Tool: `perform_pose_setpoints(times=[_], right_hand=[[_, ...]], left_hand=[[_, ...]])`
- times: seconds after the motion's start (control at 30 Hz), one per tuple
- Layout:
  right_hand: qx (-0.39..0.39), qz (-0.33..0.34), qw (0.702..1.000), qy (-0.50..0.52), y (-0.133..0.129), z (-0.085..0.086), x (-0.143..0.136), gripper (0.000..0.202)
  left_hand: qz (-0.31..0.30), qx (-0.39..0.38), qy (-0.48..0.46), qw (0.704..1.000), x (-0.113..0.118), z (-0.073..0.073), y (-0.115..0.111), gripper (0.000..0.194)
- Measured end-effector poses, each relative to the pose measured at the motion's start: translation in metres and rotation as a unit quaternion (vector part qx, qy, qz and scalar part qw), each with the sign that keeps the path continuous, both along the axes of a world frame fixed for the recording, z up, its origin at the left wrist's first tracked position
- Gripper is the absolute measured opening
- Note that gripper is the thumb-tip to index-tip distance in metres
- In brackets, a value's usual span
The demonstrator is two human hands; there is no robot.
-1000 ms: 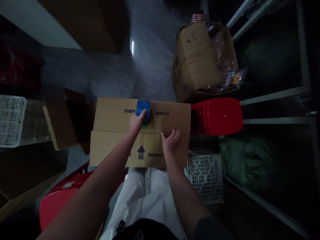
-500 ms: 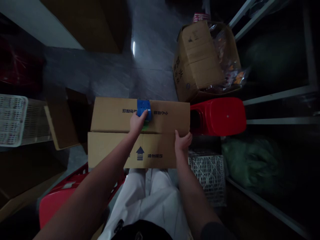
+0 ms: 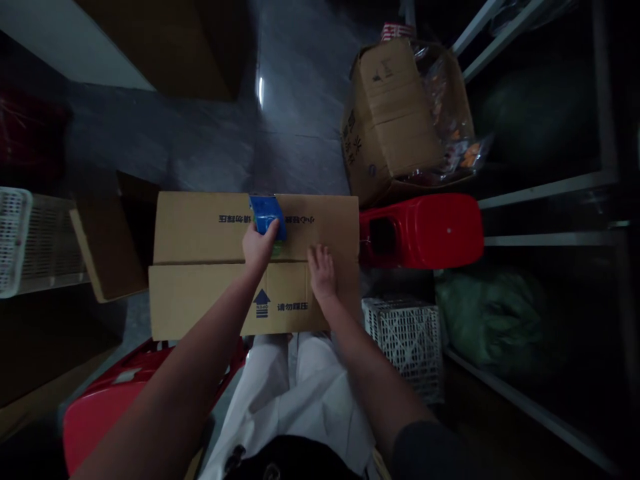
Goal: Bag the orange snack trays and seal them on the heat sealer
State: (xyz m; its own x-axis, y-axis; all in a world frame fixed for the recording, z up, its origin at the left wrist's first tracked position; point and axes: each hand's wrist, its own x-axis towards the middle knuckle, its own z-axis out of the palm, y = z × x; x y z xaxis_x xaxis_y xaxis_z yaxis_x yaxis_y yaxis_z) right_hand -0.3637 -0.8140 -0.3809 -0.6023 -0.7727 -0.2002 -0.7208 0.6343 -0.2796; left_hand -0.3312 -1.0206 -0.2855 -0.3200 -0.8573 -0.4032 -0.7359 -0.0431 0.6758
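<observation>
The left hand [image 3: 259,248] is closed around a blue tool [image 3: 267,217] of smooth, glossy plastic with a curved body and a greenish part below it, pressed against the far flap of a cardboard box [image 3: 193,297]. The right hand [image 3: 323,275] is spread on the same box, right of the tool, palm down, fingers slightly parted and gripping nothing. The box lies beneath both hands, matte brown and rectangular, its 2 long flaps meeting in a straight seam that runs under them.

Right of the right hand stands a glossy red stool [image 3: 450,230] with rounded corners; below the stool is a white lattice crate [image 3: 407,347]. Beyond that hand, up and to the right, sits a creased open carton [image 3: 405,113] holding clear, crinkled plastic packets [image 3: 463,153].

Between the wrists, the near flap bears a dark arrow marked "OPEN" and the characters 请勿踩压; the far flap's characters are inverted, partly covered by the tool.
</observation>
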Motion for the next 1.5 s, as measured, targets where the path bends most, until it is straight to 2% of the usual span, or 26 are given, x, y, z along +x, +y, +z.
perform_pose_setpoints(times=[0.03, 0.1, 0.33, 0.47, 0.53, 0.63, 0.73, 0.87, 0.97, 1.2, 1.27, 1.33, 1.4, 1.5], right_hand=[[-0.006, 0.047, 0.999, -0.015, -0.005, 0.001, 0.008, 0.056], [-0.010, 0.097, 0.995, -0.035, -0.014, 0.004, 0.022, 0.055], [0.036, 0.119, 0.990, -0.070, -0.024, 0.017, 0.060, 0.055], [0.092, 0.089, 0.989, -0.075, -0.047, 0.023, 0.078, 0.051], [0.097, 0.073, 0.990, -0.069, -0.055, 0.026, 0.083, 0.051], [0.089, 0.085, 0.991, -0.052, -0.056, 0.030, 0.083, 0.055], [0.073, 0.084, 0.993, -0.027, -0.055, 0.032, 0.081, 0.058], [0.068, 0.038, 0.996, -0.034, -0.062, 0.032, 0.079, 0.055], [0.066, 0.036, 0.996, -0.037, -0.065, 0.032, 0.080, 0.055], [0.108, 0.002, 0.993, -0.049, -0.071, 0.027, 0.081, 0.059], [0.113, 0.013, 0.992, -0.048, -0.073, 0.026, 0.080, 0.059], [0.129, 0.029, 0.990, -0.047, -0.072, 0.027, 0.079, 0.059], [0.147, 0.050, 0.987, -0.047, -0.069, 0.029, 0.080, 0.059], [0.147, 0.076, 0.986, -0.036, -0.064, 0.031, 0.080, 0.060]], left_hand=[[-0.005, -0.005, -0.007, 1.000, -0.001, 0.001, 0.002, 0.051], [-0.009, -0.006, -0.019, 1.000, -0.003, 0.002, 0.004, 0.050], [0.014, 0.017, -0.003, 1.000, 0.001, -0.007, -0.003, 0.050], [0.059, 0.061, 0.031, 0.996, 0.008, -0.014, -0.018, 0.054], [0.080, 0.081, 0.043, 0.993, 0.011, -0.014, -0.027, 0.056], [0.090, 0.097, 0.050, 0.990, 0.014, -0.012, -0.035, 0.057], [0.086, 0.092, 0.050, 0.991, 0.015, -0.011, -0.036, 0.056], [0.082, 0.083, 0.048, 0.992, 0.016, -0.011, -0.032, 0.056], [0.077, 0.082, 0.049, 0.992, 0.015, -0.013, -0.030, 0.055], [0.078, 0.102, 0.046, 0.991, 0.015, -0.017, -0.034, 0.054], [0.075, 0.130, 0.047, 0.988, 0.026, -0.011, -0.029, 0.053], [0.075, 0.160, 0.064, 0.982, 0.045, 0.001, -0.015, 0.054], [0.090, 0.188, 0.103, 0.973, 0.071, 0.018, 0.008, 0.056], [0.147, 0.223, 0.136, 0.954, 0.123, 0.054, 0.059, 0.063]])
